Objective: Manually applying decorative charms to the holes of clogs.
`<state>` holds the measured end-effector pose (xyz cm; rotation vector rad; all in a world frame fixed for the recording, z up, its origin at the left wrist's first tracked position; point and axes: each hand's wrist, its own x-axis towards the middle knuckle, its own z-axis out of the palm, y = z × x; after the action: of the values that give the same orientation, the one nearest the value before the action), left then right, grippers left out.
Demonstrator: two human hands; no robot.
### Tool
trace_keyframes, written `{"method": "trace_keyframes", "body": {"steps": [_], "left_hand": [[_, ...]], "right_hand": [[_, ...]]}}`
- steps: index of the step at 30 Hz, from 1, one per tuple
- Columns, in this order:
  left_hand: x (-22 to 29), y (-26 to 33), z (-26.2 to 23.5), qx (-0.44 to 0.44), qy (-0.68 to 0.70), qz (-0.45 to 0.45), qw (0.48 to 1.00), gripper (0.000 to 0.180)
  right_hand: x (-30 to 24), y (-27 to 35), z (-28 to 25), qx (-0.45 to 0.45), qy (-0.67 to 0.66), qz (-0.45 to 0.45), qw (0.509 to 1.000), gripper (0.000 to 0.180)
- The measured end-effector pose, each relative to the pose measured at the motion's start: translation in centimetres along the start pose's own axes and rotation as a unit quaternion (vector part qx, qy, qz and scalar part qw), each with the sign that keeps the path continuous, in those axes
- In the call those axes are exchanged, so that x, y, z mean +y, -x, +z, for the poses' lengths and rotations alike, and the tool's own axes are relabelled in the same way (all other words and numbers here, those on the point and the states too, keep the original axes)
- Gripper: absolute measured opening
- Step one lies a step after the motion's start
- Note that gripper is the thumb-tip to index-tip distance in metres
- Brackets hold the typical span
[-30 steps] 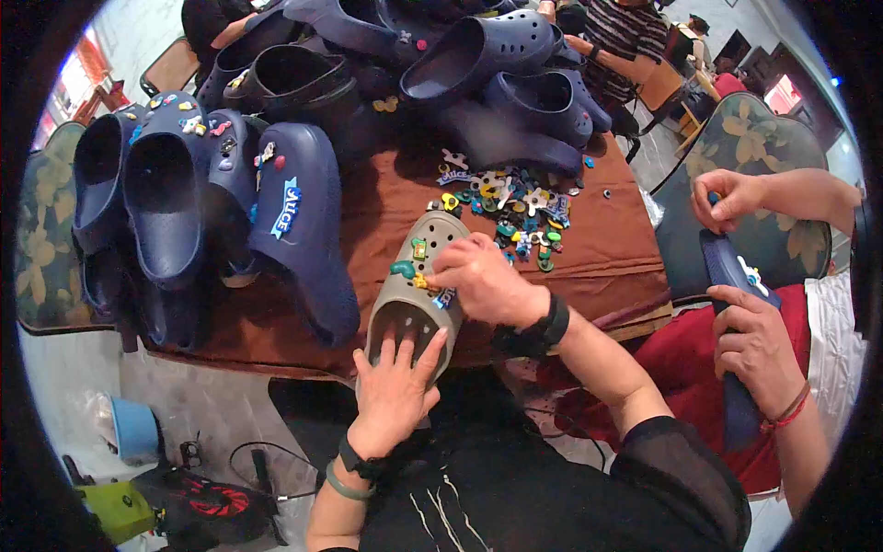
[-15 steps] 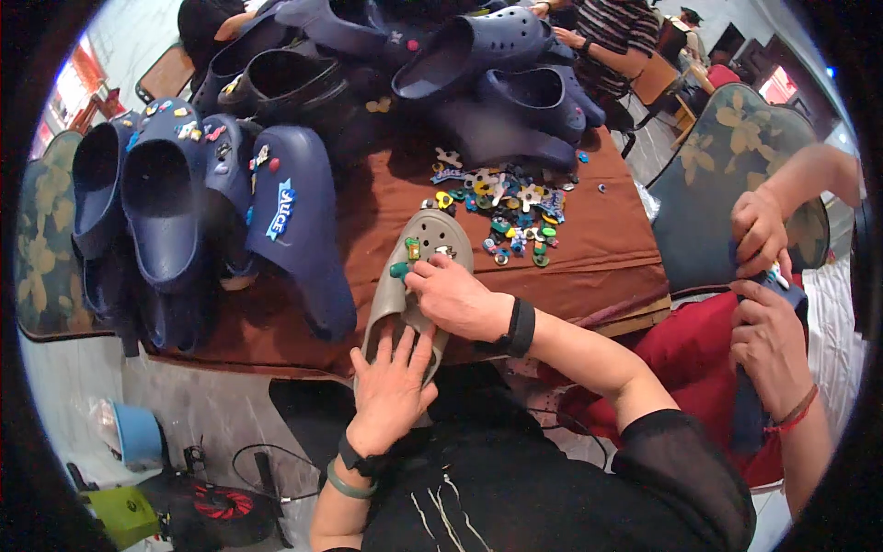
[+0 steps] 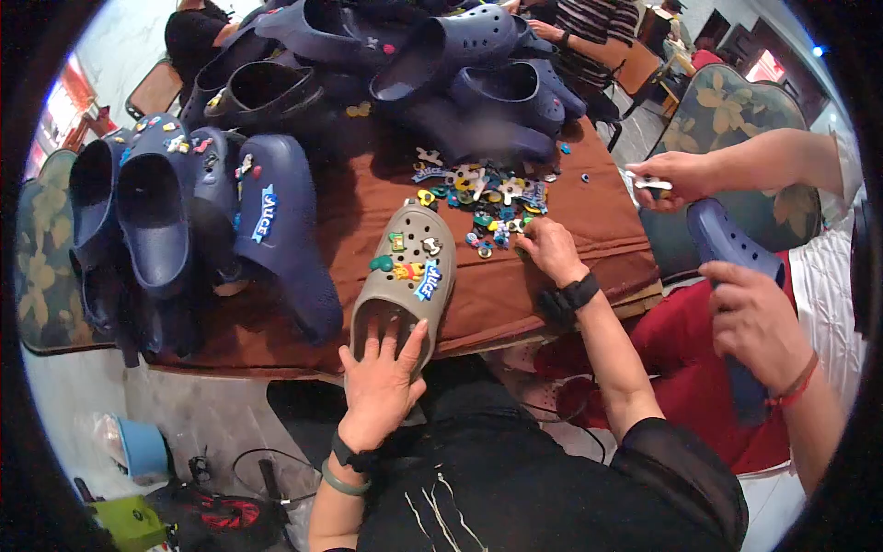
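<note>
A grey clog (image 3: 414, 232) lies on the table in front of me, toe pointing away, with several colourful shoe charms (image 3: 407, 271) in its upper. My left hand (image 3: 382, 382) rests at its foot opening, fingers stretched and spread, some inside the shoe and others along the rim. My right hand (image 3: 552, 253) is off the clog, at the near right edge of a heap of loose charms (image 3: 492, 189). Its thumb and fingers are drawn together at the tips. What lies between them is too small to make out.
Blue clogs (image 3: 156, 216) stand on the left, some with charms. More blue clogs (image 3: 441, 60) pile up at the back of the brown-covered table (image 3: 589, 230). To the right, a co-worker's hands (image 3: 759, 317) are at a blue clog (image 3: 731, 241). A patterned chair (image 3: 736, 120) stands beyond.
My right hand has left the clog and moved right to the charm heap, uncovering the charms on the upper. My left hand stays. The co-worker's far hand has lifted away from the blue clog.
</note>
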<state>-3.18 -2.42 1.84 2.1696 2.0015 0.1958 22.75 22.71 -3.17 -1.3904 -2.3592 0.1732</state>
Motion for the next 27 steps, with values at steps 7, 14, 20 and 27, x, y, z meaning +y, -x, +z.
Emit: {"method": "trace_keyframes", "body": {"steps": [7, 14, 20, 27], "left_hand": [[0.0, 0.3, 0.1, -0.019, 0.026, -0.011, 0.999, 0.092], [-0.1, 0.2, 0.2, -0.01, 0.039, -0.005, 0.999, 0.091], [-0.2, 0.2, -0.3, -0.007, 0.051, 0.002, 0.999, 0.094], [-0.3, 0.2, -0.4, 0.002, 0.053, 0.004, 0.999, 0.095]], "right_hand": [[-8.0, -3.5, -2.9, -0.166, -0.486, 0.017, 0.858, 0.017], [-12.9, -10.0, -0.4, -0.314, -0.523, 0.029, 0.792, 0.012], [-12.1, -11.5, 2.3, -0.371, -0.509, 0.039, 0.776, 0.015], [-13.8, -12.6, 1.3, -0.395, -0.281, 0.073, 0.872, 0.041]]}}
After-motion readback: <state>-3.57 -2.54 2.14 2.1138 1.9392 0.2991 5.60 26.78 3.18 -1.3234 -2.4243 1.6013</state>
